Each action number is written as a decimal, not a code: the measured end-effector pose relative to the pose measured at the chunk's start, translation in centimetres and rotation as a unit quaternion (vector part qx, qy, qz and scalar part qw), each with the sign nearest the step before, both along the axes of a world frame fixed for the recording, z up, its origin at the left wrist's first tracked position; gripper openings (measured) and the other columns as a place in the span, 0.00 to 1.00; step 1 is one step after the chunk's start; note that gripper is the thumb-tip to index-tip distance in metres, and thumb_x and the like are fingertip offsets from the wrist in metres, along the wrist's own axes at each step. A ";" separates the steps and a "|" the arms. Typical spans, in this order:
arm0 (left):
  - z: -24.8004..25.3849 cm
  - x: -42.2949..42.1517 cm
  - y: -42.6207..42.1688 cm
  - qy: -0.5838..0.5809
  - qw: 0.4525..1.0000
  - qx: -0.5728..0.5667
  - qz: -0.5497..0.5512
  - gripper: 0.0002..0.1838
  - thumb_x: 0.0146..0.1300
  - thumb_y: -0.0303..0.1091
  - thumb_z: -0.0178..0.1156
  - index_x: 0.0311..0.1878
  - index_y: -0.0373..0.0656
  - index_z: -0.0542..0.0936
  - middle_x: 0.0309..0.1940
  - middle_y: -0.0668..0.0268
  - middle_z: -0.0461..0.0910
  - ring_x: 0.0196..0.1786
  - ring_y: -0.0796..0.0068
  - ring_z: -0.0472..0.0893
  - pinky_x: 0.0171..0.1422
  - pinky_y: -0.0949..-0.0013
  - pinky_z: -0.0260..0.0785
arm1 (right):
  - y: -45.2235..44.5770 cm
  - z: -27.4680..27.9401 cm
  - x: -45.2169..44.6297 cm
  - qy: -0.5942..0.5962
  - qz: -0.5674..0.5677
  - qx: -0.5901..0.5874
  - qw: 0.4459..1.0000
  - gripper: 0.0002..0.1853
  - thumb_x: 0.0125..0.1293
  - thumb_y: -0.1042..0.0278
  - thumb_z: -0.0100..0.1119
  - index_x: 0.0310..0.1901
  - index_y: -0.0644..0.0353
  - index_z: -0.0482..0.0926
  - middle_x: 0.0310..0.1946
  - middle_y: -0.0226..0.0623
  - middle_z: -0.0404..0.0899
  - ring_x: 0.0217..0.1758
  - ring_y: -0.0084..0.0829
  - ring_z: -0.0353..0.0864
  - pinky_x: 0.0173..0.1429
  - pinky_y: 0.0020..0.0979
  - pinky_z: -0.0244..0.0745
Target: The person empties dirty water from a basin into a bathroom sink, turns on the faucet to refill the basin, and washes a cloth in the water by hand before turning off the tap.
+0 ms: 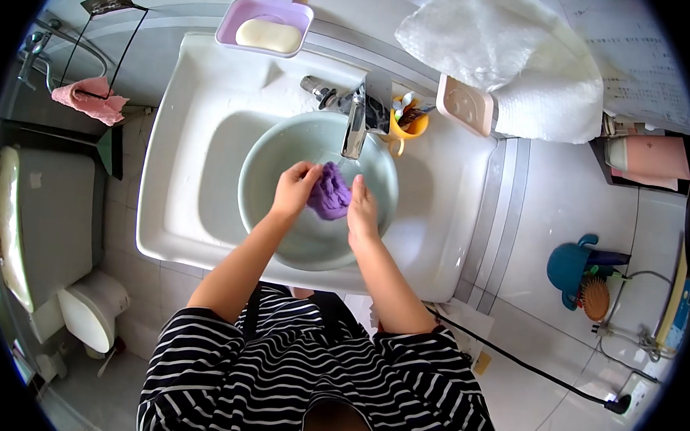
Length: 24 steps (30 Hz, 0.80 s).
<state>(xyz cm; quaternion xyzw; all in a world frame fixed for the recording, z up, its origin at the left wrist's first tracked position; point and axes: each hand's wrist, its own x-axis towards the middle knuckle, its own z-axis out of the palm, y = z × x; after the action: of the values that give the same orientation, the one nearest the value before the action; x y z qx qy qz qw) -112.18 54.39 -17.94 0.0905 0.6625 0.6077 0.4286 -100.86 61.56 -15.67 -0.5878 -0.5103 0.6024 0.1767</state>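
A crumpled purple cloth (330,192) is bunched between my two hands, above a pale green-grey basin (264,154). My left hand (295,187) pinches the cloth's left side with thumb and fingers. On the right side, my right hand (363,211) has its palm turned inward and grips the cloth; part of its fingers is hidden. The basin stands in a white sink (179,170), under a chrome faucet (354,127) that reaches over its far rim.
Behind the sink are a lilac soap dish (224,31) with a bar of soap (268,36), a yellow cup (419,126), a pink dish (464,105) and a white plastic bag (513,61). A toilet (87,312) stands left; a black cable (523,362) runs right.
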 end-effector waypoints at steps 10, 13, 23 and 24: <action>3.8 -2.4 -4.5 0.338 0.890 0.048 -0.302 0.09 0.57 0.29 0.58 0.40 0.36 0.76 0.32 0.58 0.75 0.37 0.64 0.75 0.45 0.69 0.67 | 0.9 5.2 1.2 0.098 -0.042 0.107 0.989 0.23 0.71 0.51 0.38 0.27 0.63 0.69 0.23 0.31 0.72 0.26 0.22 0.69 0.33 0.24 0.65; 6.1 -2.1 -3.5 0.185 0.969 0.002 -0.162 0.08 0.55 0.30 0.58 0.38 0.37 0.77 0.33 0.56 0.75 0.37 0.60 0.76 0.46 0.66 0.67 | 0.5 6.3 0.7 0.107 -0.072 0.106 0.986 0.21 0.71 0.50 0.38 0.29 0.60 0.67 0.23 0.29 0.66 0.26 0.20 0.67 0.32 0.24 0.64; -7.6 0.5 0.0 0.018 0.956 -0.292 -0.015 0.33 0.53 0.44 0.54 0.64 0.55 0.62 0.64 0.54 0.56 0.66 0.52 0.56 0.68 0.57 0.52 | 0.2 -1.4 0.2 -0.053 0.044 0.011 0.998 0.31 0.59 0.67 0.51 0.64 0.60 0.55 0.63 0.44 0.54 0.67 0.35 0.53 0.67 0.32 0.49; -8.5 1.1 0.4 0.053 0.939 -0.336 -0.048 0.34 0.52 0.46 0.54 0.65 0.55 0.61 0.65 0.55 0.54 0.67 0.51 0.55 0.68 0.56 0.51 | 0.4 -2.1 0.1 -0.051 0.035 -0.032 0.998 0.34 0.57 0.67 0.52 0.65 0.57 0.53 0.64 0.43 0.54 0.67 0.37 0.54 0.67 0.34 0.48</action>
<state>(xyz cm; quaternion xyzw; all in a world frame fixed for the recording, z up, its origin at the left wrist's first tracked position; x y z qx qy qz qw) -111.09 54.78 -26.46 0.0054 0.8448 0.3231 0.4266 -100.78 61.97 -17.80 -0.6048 -0.5193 0.5935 0.1108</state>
